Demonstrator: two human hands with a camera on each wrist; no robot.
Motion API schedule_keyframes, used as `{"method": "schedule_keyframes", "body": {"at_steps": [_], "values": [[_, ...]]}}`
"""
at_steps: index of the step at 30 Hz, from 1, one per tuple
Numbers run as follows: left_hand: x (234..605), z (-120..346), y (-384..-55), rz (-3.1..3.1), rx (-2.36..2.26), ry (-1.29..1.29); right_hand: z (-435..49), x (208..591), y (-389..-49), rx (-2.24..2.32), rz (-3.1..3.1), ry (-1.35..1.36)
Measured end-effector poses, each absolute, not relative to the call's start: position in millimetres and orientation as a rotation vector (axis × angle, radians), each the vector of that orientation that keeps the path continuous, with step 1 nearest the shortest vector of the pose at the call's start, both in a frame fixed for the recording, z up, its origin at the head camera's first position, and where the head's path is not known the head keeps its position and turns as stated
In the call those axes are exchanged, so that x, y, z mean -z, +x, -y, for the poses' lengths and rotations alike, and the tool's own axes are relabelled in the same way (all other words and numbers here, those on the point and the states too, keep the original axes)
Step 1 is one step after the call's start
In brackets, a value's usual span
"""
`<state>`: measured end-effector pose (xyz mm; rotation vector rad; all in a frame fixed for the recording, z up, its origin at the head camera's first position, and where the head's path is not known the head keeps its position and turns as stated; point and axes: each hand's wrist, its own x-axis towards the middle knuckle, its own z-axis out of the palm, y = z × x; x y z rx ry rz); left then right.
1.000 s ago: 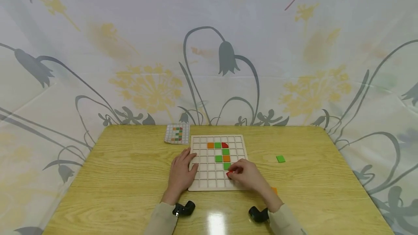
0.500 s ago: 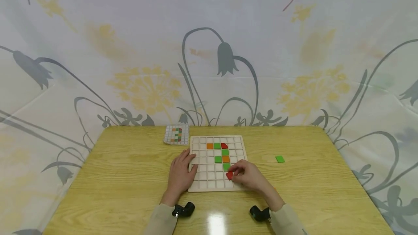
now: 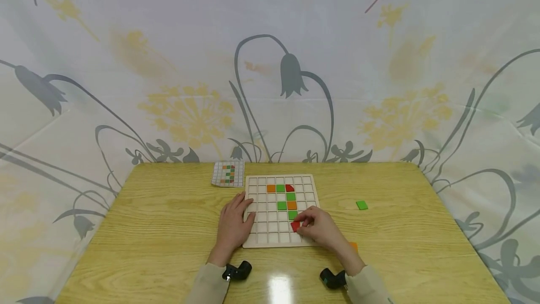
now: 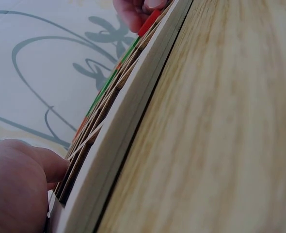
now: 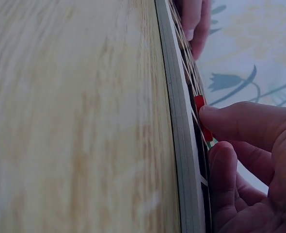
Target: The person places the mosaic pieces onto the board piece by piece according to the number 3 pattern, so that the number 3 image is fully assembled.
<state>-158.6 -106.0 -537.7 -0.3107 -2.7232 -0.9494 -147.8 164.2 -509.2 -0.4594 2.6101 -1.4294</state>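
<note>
A pale wooden grid board (image 3: 262,227) lies on the table, with orange, green and red tiles in some of its cells. My right hand (image 3: 324,230) holds a red tile (image 3: 295,226) between thumb and fingers, low on the board, just below a green tile (image 3: 293,215). In the right wrist view the thumb presses on the red tile (image 5: 199,102), which stands slightly above the grid. Whether it sits in its cell I cannot tell. My left hand (image 3: 233,224) rests on the board's left edge, its thumb and fingers spread over the rim.
A printed card (image 3: 217,178) with a coloured grid pattern lies behind the board on the left. To the right is a loose green tile (image 3: 362,205). An orange tile (image 3: 354,246) shows partly from behind the right forearm. A patterned cloth (image 3: 168,60) hangs behind the table.
The red tile in my right hand has turned to line up more squarely with the grid and shifted slightly left since half a second ago. My left hand has stayed in place.
</note>
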Motion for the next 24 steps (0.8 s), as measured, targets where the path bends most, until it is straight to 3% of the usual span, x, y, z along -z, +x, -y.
{"method": "schedule_keyframes", "body": {"at_steps": [24], "values": [[535, 106, -157, 2.728, 0.975, -0.309, -153, 506, -146, 1.375, -2.688, -0.299]]}}
